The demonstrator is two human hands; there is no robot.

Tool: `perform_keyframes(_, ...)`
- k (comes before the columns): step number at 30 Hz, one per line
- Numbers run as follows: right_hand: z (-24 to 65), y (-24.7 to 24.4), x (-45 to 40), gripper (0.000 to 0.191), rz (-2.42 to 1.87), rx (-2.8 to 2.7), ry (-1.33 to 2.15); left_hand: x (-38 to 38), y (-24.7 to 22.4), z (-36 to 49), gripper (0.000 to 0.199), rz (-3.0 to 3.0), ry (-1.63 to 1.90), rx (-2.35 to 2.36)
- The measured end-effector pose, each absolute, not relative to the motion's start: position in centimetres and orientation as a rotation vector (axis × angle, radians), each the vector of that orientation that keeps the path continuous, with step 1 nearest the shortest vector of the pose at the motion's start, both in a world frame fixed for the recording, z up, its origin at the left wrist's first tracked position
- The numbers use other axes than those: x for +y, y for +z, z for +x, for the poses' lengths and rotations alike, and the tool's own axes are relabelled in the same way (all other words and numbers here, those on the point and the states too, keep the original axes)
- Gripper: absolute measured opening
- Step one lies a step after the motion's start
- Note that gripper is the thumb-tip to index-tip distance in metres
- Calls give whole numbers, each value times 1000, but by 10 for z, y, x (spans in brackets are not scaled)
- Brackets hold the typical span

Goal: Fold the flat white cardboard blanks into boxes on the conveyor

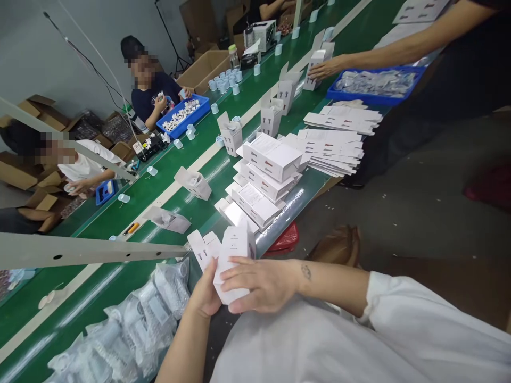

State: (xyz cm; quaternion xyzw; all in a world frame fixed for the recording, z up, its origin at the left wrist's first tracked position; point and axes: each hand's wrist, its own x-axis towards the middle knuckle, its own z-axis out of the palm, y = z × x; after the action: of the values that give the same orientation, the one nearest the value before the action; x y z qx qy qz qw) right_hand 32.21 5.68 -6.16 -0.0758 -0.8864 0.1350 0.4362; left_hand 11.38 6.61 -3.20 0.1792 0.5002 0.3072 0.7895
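Close to my body I hold a small white cardboard box [232,246] at the bench edge. My left hand [205,295] is closed around its left side, with the thumb along the edge. Across its near face lie the bent fingers of my right hand [261,284], gripping it from the right. Right behind it, another white carton [204,249] with printed pictures shows partly; whether it touches the held box I cannot tell. Beyond stands a stack of flat-lying white boxes [259,197]. Bubble-wrapped items [136,319] lie in a row to the left of my left hand.
A metal post [91,251] crosses at the left. Open white cartons [194,182] stand along the green conveyor [207,173]. Folded cartons [331,143] and a blue tray [415,85] are at right, where a co-worker's hand [329,68] touches a carton. Other people work across the belt.
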Motion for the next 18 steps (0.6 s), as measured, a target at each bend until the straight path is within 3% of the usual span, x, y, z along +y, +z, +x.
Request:
perform_keyframes(4, 329, -93, 62, 50, -536, -2189, 362, 97, -53, 119, 84, 649, 673, 1238)
perform_keyframes(9, 356, -143, 66, 36, -1321, -1260, 1104, 152, -97, 182, 102, 1144, 717, 1636)
perform_keyframes(13, 357, -179, 52, 26, -1454, -990, 1320, 159, -126, 204, 84, 1300, 665, 1596)
perform_keyframes(16, 342, -197, 34, 21, -1430, -1067, 1407, 131, -143, 161, 63, 1421, 688, 1666)
perform_keyframes(18, 323, -207, 27, 21, -1360, -1203, 1461, 95, -157, 116, 64, 1440, 651, 1765)
